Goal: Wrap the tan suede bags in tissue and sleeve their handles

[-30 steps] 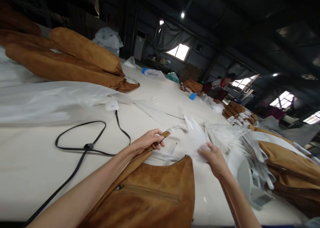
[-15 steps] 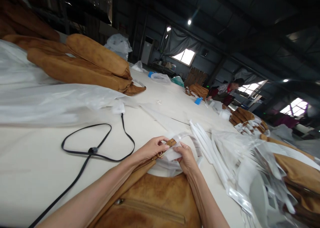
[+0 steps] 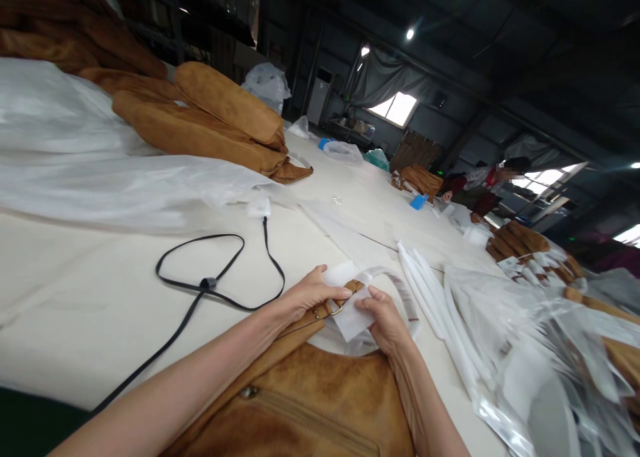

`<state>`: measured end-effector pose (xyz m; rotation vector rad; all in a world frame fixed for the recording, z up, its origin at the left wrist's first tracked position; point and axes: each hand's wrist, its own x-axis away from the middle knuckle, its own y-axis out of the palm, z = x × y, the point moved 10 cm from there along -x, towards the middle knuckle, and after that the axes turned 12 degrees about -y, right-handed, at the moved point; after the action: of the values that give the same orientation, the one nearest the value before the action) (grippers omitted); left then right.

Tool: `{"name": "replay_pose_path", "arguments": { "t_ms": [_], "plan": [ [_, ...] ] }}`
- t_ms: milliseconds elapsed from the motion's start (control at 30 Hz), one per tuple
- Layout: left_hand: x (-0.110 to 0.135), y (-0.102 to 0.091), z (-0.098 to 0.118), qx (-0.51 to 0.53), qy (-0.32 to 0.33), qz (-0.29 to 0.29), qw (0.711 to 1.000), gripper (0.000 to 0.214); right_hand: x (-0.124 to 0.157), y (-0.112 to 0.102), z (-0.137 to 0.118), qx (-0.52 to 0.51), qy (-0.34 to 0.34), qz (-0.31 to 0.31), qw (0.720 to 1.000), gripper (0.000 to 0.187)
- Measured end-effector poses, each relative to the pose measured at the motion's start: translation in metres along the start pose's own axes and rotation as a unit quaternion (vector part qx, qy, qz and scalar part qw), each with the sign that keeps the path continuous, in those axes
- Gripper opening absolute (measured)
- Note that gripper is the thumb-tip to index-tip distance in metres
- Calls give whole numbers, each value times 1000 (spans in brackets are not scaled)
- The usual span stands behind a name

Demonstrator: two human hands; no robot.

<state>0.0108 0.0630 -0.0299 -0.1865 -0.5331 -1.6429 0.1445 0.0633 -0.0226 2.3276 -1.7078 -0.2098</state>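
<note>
A tan-brown bag point(image 3: 310, 390) with a zipped pocket lies at the table's near edge, its strap point(image 3: 303, 325) running up to a metal buckle point(image 3: 337, 308). My left hand point(image 3: 315, 293) is closed on the strap near the buckle, thumb on top. A small white foam sheet point(image 3: 354, 315) hangs at the buckle, its edge pinched between the thumb and fingers of my right hand point(image 3: 383, 313). Further along, the strap is covered in a pale wrap point(image 3: 400, 287) that curves back toward the bag.
A black cord point(image 3: 183, 327) with a loop lies on the white table point(image 3: 110, 323). More brown bags point(image 3: 200, 127) and plastic sheeting point(image 3: 125, 183) are at left. White foam rolls point(image 3: 435, 303) and clear plastic bags point(image 3: 530, 330) lie at right. A person point(image 3: 483, 183) stands at the far side.
The view has swung left, so the scene sits further right. My left fingers have opened outward while the thumb stays on the strap; more of the foam sheet shows below the buckle.
</note>
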Motion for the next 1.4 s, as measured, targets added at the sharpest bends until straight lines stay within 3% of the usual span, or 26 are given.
{"name": "replay_pose_path", "arguments": {
  "t_ms": [133, 300, 433, 767, 900, 1033, 1200, 1400],
  "plan": [
    [4, 1, 5, 2, 4, -18, 1000, 58, 5, 5, 2, 6, 8, -1, 1000, 34],
    [7, -7, 14, 1, 15, -3, 1000, 37, 5, 12, 1, -18, 4, -2, 1000, 34],
    [9, -9, 18, 15, 9, -3, 1000, 39, 0, 21, 4, -25, 11, -23, 999, 35],
    [-6, -22, -5, 148, -107, -50, 982, 57, -11, 27, -1, -41, -15, 6, 999, 36],
    [-1, -12, -12, 161, -130, -89, 974, 64, -10, 27, 0, -45, -17, -3, 999, 34],
    [11, 2, -15, 134, -127, -155, 971, 55, -8, 27, 4, -44, -11, -9, 999, 38],
    [11, -17, -10, 119, -67, -92, 986, 41, -6, 27, 11, -24, -2, -34, 999, 35],
    [3, -34, -6, 118, -4, -11, 993, 36, -7, 23, 13, -16, 10, -11, 1000, 39]
  ]
}}
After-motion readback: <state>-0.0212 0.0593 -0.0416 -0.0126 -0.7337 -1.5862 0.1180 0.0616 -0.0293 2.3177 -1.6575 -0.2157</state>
